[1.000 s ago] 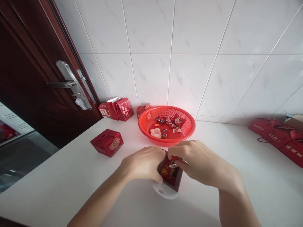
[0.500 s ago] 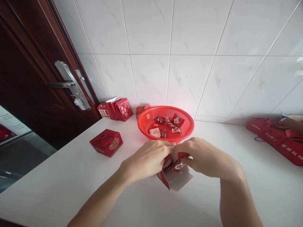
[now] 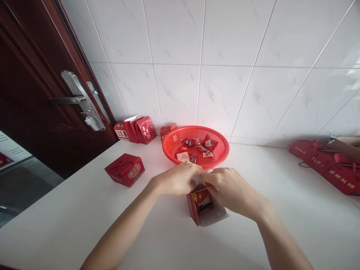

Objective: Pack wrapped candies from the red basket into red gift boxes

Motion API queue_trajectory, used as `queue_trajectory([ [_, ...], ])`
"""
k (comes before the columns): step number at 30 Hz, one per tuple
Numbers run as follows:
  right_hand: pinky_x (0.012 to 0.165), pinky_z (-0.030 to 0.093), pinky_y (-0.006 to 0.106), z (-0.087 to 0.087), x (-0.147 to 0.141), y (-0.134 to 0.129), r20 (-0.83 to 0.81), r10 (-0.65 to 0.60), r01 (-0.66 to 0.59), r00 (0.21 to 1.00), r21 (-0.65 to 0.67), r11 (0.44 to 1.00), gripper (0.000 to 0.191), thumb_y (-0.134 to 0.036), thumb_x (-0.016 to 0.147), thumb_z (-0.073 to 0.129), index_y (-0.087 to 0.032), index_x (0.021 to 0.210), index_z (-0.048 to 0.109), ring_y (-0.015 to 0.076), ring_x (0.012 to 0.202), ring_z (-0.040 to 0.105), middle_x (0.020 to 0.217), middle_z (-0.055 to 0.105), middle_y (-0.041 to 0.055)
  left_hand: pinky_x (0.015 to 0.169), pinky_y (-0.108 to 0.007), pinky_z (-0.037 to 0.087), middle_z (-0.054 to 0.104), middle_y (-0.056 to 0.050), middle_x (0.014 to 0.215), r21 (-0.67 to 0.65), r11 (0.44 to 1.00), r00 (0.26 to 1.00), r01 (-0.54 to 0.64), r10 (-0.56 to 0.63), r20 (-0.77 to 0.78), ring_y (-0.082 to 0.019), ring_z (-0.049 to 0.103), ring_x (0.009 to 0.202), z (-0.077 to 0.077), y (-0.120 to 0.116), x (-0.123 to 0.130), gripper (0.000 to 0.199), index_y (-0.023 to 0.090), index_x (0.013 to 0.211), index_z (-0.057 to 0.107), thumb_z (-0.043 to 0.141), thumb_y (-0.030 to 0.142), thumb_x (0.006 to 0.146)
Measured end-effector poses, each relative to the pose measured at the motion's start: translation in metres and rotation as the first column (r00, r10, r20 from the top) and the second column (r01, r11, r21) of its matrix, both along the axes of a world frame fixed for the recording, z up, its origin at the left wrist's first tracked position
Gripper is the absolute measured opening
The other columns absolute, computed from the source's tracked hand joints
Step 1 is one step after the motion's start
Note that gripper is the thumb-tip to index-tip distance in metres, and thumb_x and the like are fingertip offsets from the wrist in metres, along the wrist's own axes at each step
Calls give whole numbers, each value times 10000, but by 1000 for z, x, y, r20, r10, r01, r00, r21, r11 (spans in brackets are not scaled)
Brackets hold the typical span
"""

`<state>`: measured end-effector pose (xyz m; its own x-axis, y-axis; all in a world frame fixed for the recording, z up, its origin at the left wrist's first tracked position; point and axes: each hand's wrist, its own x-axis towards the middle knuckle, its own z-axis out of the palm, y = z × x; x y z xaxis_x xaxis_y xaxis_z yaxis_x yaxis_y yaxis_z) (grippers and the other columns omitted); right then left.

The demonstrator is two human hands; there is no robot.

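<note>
Well, open box [image 3: 193, 212] holds red-and-gold packet [image 3: 200, 195]

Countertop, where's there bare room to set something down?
The countertop is bare between the right hand and the red packaging, and between the closed red box and the left forearm. It's crowded at the open box, where the left hand meets the right, just before the basket, and along the wall by the small red packages.
</note>
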<state>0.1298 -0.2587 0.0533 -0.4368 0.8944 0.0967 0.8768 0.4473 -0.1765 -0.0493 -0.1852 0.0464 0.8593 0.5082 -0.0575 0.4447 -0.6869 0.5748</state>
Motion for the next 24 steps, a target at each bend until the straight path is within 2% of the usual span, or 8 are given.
queue_trajectory([
  [4, 528, 203, 282, -8, -12, 8, 112, 11, -12, 994, 6, 1000, 295, 46, 804, 471, -183, 844, 652, 126, 539, 395, 659, 603, 3, 656, -249, 403, 704, 8, 884, -5, 1000, 999, -27, 27, -29, -169, 629, 840, -1, 7, -3, 336, 176, 851, 667, 491, -52, 679],
  [8, 546, 213, 289, -11, -16, 13, 217, 35, -31, 975, -23, 999, 312, 87, 775, 466, -170, 821, 638, 146, 611, 521, 735, 658, 40, 668, -241, 394, 687, 18, 880, 0, 999, 999, -34, 34, -18, -163, 610, 833, -3, 12, -5, 437, 195, 985, 696, 501, -57, 686],
  [12, 545, 235, 271, -7, -12, 6, 89, 37, -36, 995, -10, 999, 285, 77, 800, 483, -170, 847, 618, 131, 596, 476, 722, 610, 14, 611, -245, 366, 636, 13, 784, -4, 997, 996, -72, 71, -53, -156, 562, 741, -3, 11, -5, 249, 169, 817, 646, 539, -18, 693],
  [16, 530, 261, 257, -5, -12, -3, -27, 144, -147, 989, -123, 982, 237, 30, 833, 505, -176, 742, 580, 113, 572, 403, 697, 567, -10, 646, -239, 368, 666, 14, 822, -2, 999, 999, 38, -38, 0, -152, 559, 780, 1, 8, -4, 288, 183, 861, 681, 528, -22, 728],
  [18, 505, 260, 255, -7, -15, -3, 34, 164, -151, 986, -242, 959, 251, 40, 797, 519, -170, 664, 562, 105, 536, 361, 642, 523, -17, 671, -237, 376, 689, 13, 880, -15, 998, 998, 68, -68, 7, -151, 573, 815, 4, 7, -4, 327, 202, 932, 710, 522, -8, 767],
  [21, 469, 238, 264, -11, -22, 0, 192, 142, -65, 971, -360, 931, 237, 55, 730, 556, -154, 625, 597, 97, 479, 303, 556, 460, -25, 733, -243, 411, 714, -4, 1000, -29, 999, 999, 45, -46, -10, -168, 605, 903, 4, 5, -4, 334, 223, 1013, 728, 535, 32, 820],
  [24, 450, 243, 267, -16, -27, 3, 272, 140, -19, 952, -405, 914, 185, 9, 754, 580, -131, 706, 692, 100, 446, 347, 570, 548, 2, 805, -265, 443, 720, -27, 1110, -26, 999, 999, 23, -24, -44, -198, 624, 993, 1, 4, -3, 339, 242, 1095, 733, 561, 81, 851],
])
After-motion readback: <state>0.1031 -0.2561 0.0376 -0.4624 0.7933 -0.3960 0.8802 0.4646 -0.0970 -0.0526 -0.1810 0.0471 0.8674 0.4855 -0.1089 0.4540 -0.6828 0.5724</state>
